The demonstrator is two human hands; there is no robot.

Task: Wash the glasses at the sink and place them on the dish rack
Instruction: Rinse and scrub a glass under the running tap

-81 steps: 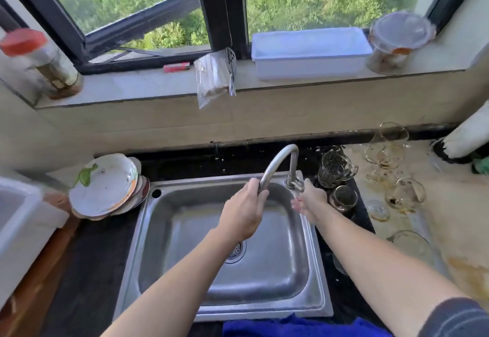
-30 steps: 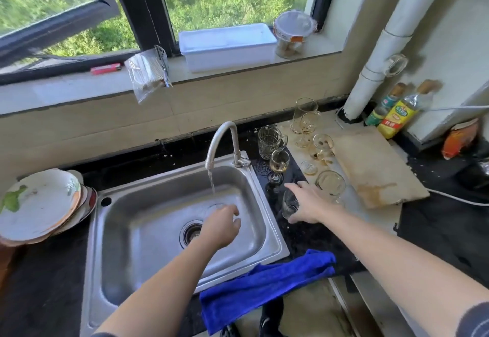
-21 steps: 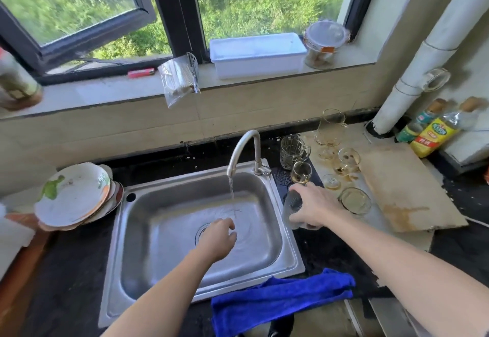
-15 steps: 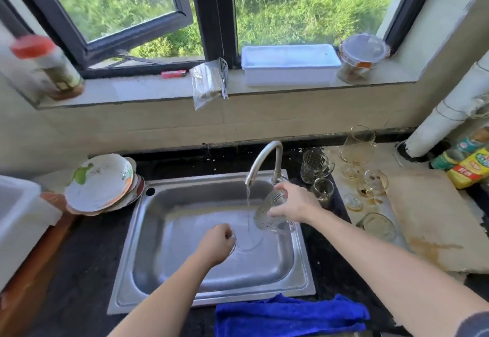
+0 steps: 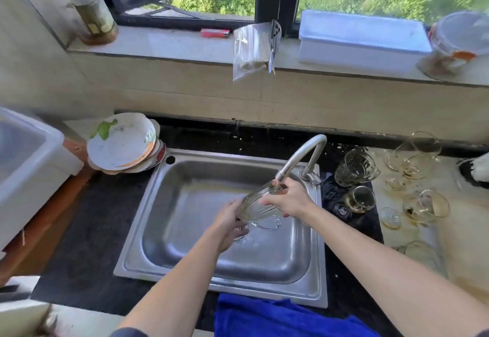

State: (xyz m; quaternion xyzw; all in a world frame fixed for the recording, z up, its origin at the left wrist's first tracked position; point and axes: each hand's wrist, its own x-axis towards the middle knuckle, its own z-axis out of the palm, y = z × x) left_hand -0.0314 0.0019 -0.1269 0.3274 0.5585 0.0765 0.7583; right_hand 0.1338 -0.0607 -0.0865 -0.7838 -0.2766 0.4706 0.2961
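The ribbed glass mug (image 5: 255, 208) is held tilted between both hands above the sink (image 5: 148, 230), its mouth raised to the tap (image 5: 299, 156) just above the right hand (image 5: 287, 201). That hand curls round the rim end, and the left hand (image 5: 227, 226) wraps the base from below, with the mug's handle hanging under them. Rinsing it well probably means one hand gripping firmly, since wet ribbed glass is likely slippery, while the other turns it so water reaches all round inside, and keeping the rim off the metal spout. More stained glasses (image 5: 361, 199) wait on the table to the right of the right hand
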